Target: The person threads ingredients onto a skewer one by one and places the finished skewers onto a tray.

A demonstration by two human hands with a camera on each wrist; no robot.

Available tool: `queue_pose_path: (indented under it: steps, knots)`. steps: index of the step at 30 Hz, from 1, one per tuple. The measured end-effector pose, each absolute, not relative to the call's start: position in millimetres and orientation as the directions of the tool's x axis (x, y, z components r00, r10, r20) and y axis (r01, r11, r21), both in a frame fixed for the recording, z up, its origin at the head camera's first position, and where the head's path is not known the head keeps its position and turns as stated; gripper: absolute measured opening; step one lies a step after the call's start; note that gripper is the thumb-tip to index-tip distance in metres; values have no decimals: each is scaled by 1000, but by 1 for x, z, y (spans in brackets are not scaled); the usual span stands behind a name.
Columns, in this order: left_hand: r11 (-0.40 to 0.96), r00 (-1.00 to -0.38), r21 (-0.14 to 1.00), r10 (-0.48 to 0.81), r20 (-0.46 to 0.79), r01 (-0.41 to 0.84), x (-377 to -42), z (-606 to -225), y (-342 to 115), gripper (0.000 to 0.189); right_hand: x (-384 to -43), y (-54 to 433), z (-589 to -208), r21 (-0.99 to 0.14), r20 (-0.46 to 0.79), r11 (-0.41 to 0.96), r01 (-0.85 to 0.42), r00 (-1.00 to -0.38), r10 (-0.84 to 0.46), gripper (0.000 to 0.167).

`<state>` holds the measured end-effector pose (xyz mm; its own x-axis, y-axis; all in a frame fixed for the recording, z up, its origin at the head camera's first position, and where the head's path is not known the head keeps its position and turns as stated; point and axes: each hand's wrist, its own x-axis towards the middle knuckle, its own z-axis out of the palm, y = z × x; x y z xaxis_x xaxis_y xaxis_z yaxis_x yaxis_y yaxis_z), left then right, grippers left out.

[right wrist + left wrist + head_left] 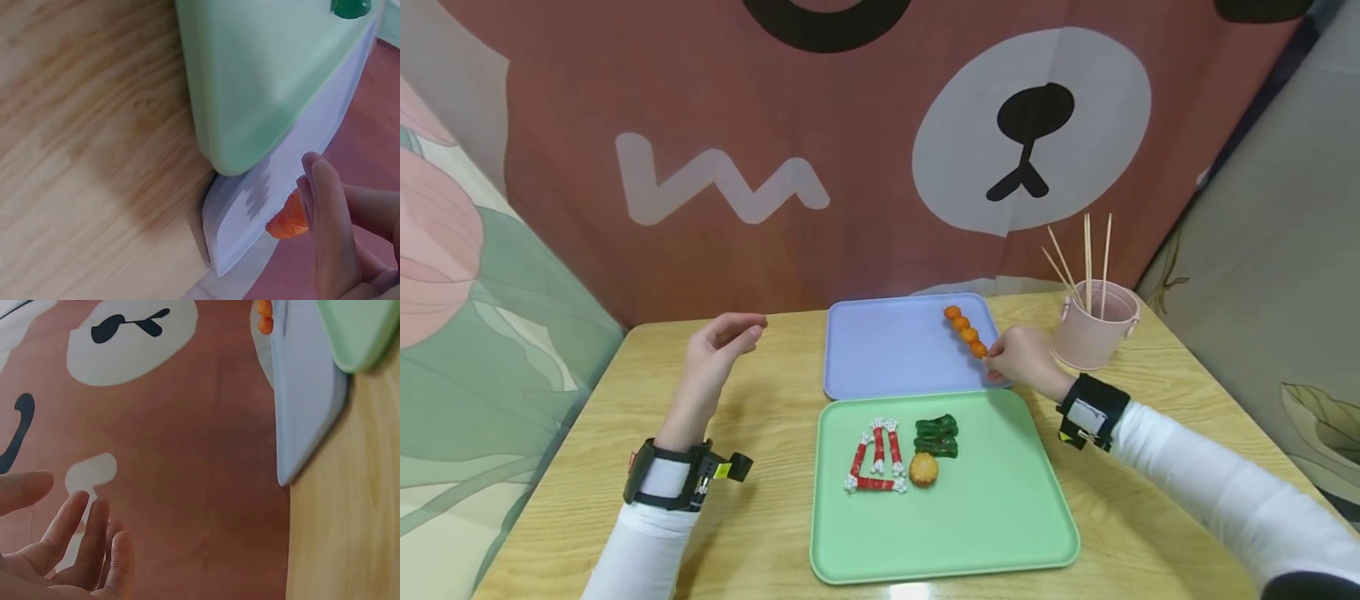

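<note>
Right sleeve [1217,496] nearest: white, softly wrinkled, running up to a black wrist strap [1101,404]. Right hand [1028,360] pinches the lower end of an orange skewer [968,334] between thumb and fingers, presumably there so its four rough, rounded balls stay untouched. Skewer lies over the right side of the lavender tray [883,350], apparently lifted (a knobbly shadow on the tray in the right wrist view suggests so). Left hand [718,346] hangs above the table [767,467], fingers loosely bent, holding nothing; likely aside because one hand suffices.

Green tray [985,525] in front; its far edge meets or overlaps the lavender one (cannot tell which), probably for a short reach. On it, grouped by kind: red sticks [878,450] with knobby white ends, glossy dark-green pieces [936,436], one golden round [923,470]. Both trays smooth, round-cornered, shallow-rimmed. Pink bucket [1081,340] beyond the right hand; thin pale sticks [1087,258] fan out of it, perhaps upright for easy picking. Table surface: wood-grained, yellowish.
</note>
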<state>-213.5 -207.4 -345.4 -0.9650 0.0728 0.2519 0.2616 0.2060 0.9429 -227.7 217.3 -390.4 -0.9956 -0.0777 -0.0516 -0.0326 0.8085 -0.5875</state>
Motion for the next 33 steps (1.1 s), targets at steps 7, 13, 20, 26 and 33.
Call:
queue_pose_path:
  steps: [7, 13, 20, 26, 33]
  knots:
    - [255, -975, 941, 51, 217, 222, -208, -348, -219, 42, -234, 214, -389, -545, -73, 838, -27, -994, -79, 13]
    - [273, -982, 943, 34, 187, 189, -206, -351, -225, 41, -238, 208, -390, -559, -103, 829, -6, -992, -76, 14]
    - [300, -984, 938, 37, 174, 177, -202, -354, -232, 45, -240, 202, -393, -551, -154, 834, 31, -986, -66, 13]
    - [315, -984, 933, 30, 177, 177, -200, -357, -236, 44, -240, 198, -393, -529, -207, 848, 42, -975, -81, 17]
    - [334, -986, 928, 30, 166, 167, -198, -362, -243, 46, -240, 197, -393, -496, -203, 868, 4, -973, -112, 15]
